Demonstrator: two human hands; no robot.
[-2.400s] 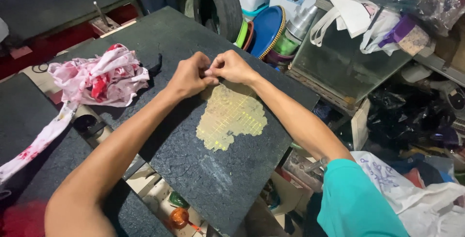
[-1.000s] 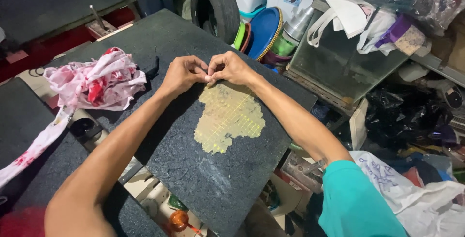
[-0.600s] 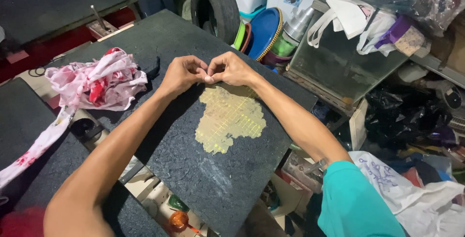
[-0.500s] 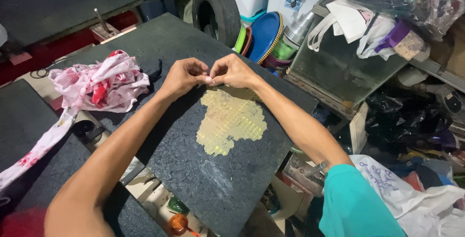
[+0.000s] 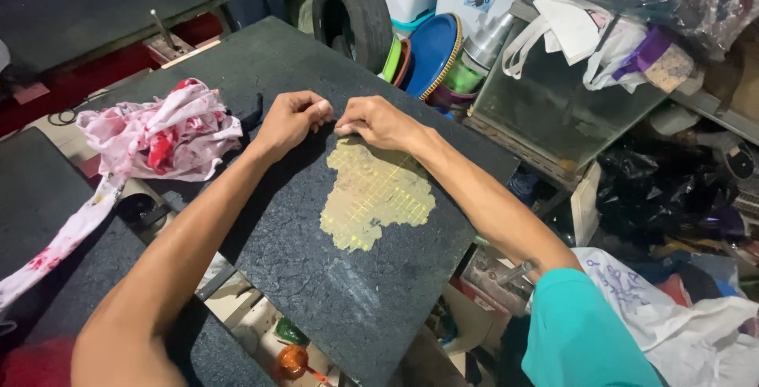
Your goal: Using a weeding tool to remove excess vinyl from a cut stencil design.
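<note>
A dark, rough board lies tilted before me. On its middle is a yellow, gridded patch where the black coating is gone. Both hands meet at the patch's far tip. My left hand has its fingers curled, thumb and fingertips pressed to the board. My right hand pinches at the same spot, fingertips touching the black coating at the patch's edge. What is pinched is too small to make out.
A crumpled white rag stained red lies on the board's left. A tyre, blue and green plastic basins and a glass tank stand behind. White bags and clutter fill the right. A second dark board sits at far left.
The hands stay pinched together at the patch's far tip; the view has shifted slightly. The patch looks much the same size.
</note>
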